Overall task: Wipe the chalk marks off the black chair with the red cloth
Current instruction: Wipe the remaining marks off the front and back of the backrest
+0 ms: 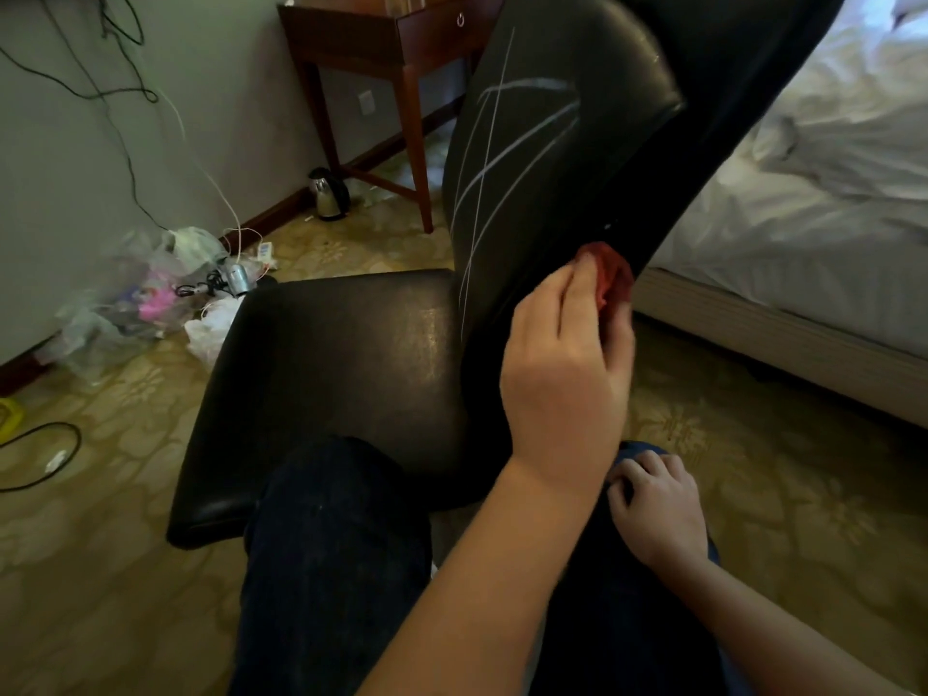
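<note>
Red cloth (610, 276) mostly hidden by left hand (565, 374); black chair (602, 183) top cropped.

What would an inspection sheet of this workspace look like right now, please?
Surface: black chair with a glossy seat, standing on patterned carpet.
Job's things: chalk marks cross the backrest; red cloth at its lower edge.
Clutter: plastic bags and a kettle on the floor.
Grips: left hand holds the cloth; right hand rests on the thigh, holding nothing.
Cables: cables hang down the wall; a black lead loops on the carpet.
Surroundings: wooden side table; bed.
</note>
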